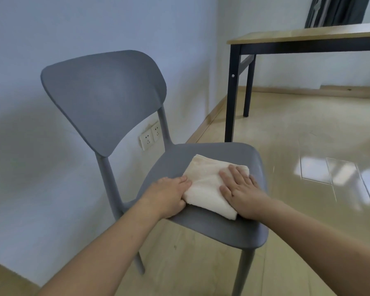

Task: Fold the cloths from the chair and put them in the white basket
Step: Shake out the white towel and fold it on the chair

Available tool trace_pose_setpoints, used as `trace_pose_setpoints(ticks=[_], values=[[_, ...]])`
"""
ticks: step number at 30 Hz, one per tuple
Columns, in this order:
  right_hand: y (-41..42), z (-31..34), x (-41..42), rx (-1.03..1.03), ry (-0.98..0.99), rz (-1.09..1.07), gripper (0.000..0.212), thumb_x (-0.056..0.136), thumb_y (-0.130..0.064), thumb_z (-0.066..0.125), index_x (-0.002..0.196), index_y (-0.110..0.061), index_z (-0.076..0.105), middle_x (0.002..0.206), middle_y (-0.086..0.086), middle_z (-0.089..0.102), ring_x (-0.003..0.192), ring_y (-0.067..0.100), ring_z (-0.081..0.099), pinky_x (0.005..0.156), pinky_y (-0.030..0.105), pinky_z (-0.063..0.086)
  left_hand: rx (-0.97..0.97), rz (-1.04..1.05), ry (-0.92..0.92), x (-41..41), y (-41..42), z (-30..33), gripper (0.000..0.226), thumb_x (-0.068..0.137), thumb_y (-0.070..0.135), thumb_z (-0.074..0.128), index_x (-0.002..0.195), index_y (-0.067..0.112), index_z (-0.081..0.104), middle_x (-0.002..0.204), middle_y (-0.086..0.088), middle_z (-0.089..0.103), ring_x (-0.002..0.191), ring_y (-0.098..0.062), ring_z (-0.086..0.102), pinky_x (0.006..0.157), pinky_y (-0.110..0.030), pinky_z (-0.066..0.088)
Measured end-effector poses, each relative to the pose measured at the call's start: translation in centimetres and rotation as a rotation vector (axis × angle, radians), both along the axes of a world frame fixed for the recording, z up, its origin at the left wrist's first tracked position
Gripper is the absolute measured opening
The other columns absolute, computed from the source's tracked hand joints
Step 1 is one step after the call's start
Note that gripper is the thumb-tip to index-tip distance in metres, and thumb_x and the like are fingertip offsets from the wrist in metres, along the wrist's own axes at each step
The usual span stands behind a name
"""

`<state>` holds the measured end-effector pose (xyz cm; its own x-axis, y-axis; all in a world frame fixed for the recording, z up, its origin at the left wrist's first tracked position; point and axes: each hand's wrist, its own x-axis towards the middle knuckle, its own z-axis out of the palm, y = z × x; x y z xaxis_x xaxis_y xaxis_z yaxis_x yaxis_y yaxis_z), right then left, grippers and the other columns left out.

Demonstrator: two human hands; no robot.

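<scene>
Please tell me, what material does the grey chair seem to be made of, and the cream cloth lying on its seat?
The grey chair looks like moulded plastic with a matte finish: one even colour, rounded edges, no visible joints or grain. The cream cloth looks like soft terry or cotton towelling: fuzzy surface, thick rounded folds. The left hand and the right hand rest on it.

both forearms bare and extended forward, left hand (169,194) palm down, fingers straight and together, right hand (242,192) flat, fingers slightly spread
</scene>
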<state>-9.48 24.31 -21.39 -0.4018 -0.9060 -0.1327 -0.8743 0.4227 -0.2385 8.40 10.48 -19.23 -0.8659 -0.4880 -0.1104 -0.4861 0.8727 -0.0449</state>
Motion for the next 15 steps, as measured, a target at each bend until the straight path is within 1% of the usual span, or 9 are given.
trace_pose_setpoints(ticks=[2,4,6,8,10,11,13,14,15], values=[[1.0,0.6,0.9,-0.033,0.058,0.039,0.057,0.101,-0.046,0.011,0.153,-0.023,0.004,0.161,0.002,-0.006,0.148,0.020,-0.007,0.120,0.037,-0.001,-0.093,0.013,0.044,0.1,1.4,-0.1,0.040,0.092,0.024,0.040,0.131,0.017,0.050,0.136,-0.001,0.050,0.113,-0.028,0.054,0.092,-0.037,0.047],[3.5,1.3,2.2,-0.114,0.105,0.111,0.066,0.096,-0.056,0.009,0.150,-0.021,0.019,0.157,-0.003,0.013,0.145,0.017,0.009,0.118,0.030,0.005,-0.179,0.007,0.083,0.6,3.0,0.0,0.030,0.093,0.023,0.039,0.116,0.014,0.056,0.119,-0.004,0.056,0.098,-0.027,0.057,0.080,-0.034,0.044],[6.4,1.8,3.4,-0.145,0.099,0.187,0.076,0.088,-0.069,0.012,0.149,-0.025,0.024,0.148,-0.011,0.022,0.139,0.010,0.018,0.116,0.024,0.007,-0.258,-0.016,0.078,1.8,4.8,0.7,0.026,0.092,0.024,0.037,0.106,0.014,0.057,0.110,-0.003,0.056,0.091,-0.025,0.054,0.077,-0.034,0.035],[8.3,2.1,4.2,-0.134,0.086,0.225,0.075,0.087,-0.071,0.029,0.148,-0.028,0.024,0.147,-0.014,0.025,0.137,0.009,0.021,0.116,0.023,0.009,-0.298,-0.028,0.063,3.1,6.4,1.7,0.024,0.091,0.027,0.035,0.094,0.015,0.056,0.103,-0.003,0.055,0.085,-0.023,0.048,0.077,-0.035,0.031],[8.9,2.2,4.5,-0.169,0.090,0.246,0.069,0.086,-0.068,0.034,0.143,-0.028,0.032,0.144,-0.014,0.034,0.133,0.010,0.032,0.116,0.024,0.013,-0.331,-0.038,0.054,4.3,7.8,2.2,0.024,0.088,0.032,0.034,0.087,0.017,0.053,0.101,-0.002,0.054,0.087,-0.021,0.043,0.089,-0.038,0.033],[9.0,2.4,4.7,-0.185,0.092,0.256,0.065,0.085,-0.063,0.031,0.139,-0.027,0.037,0.142,-0.013,0.039,0.130,0.010,0.037,0.116,0.023,0.012,-0.315,-0.050,0.045,4.8,8.2,2.2,0.027,0.086,0.035,0.035,0.092,0.017,0.054,0.107,-0.002,0.053,0.097,-0.022,0.044,0.100,-0.043,0.031],[8.9,2.7,4.7,-0.185,0.056,0.259,0.056,0.085,-0.047,0.033,0.136,-0.026,0.040,0.140,-0.011,0.044,0.128,0.009,0.040,0.116,0.021,0.006,-0.183,-0.063,-0.012,5.8,8.2,1.7,0.053,0.082,0.040,0.043,0.128,0.015,0.049,0.138,-0.001,0.044,0.133,-0.023,0.033,0.116,-0.048,0.016],[8.9,2.9,4.6,-0.177,0.027,0.250,0.049,0.086,-0.038,0.038,0.134,-0.025,0.042,0.137,-0.010,0.046,0.128,0.009,0.041,0.116,0.022,0.004,-0.102,-0.055,-0.034,6.1,8.0,1.3,0.067,0.081,0.040,0.048,0.142,0.016,0.036,0.149,0.001,0.034,0.142,-0.021,0.023,0.119,-0.045,0.010],[8.9,3.1,4.4,-0.170,0.003,0.240,0.045,0.087,-0.030,0.044,0.131,-0.025,0.044,0.135,-0.010,0.049,0.127,0.009,0.042,0.117,0.024,0.003,-0.023,-0.043,-0.017,6.3,7.7,1.0,0.072,0.082,0.038,0.053,0.146,0.018,0.029,0.151,0.002,0.032,0.143,-0.019,0.023,0.121,-0.041,0.011]])
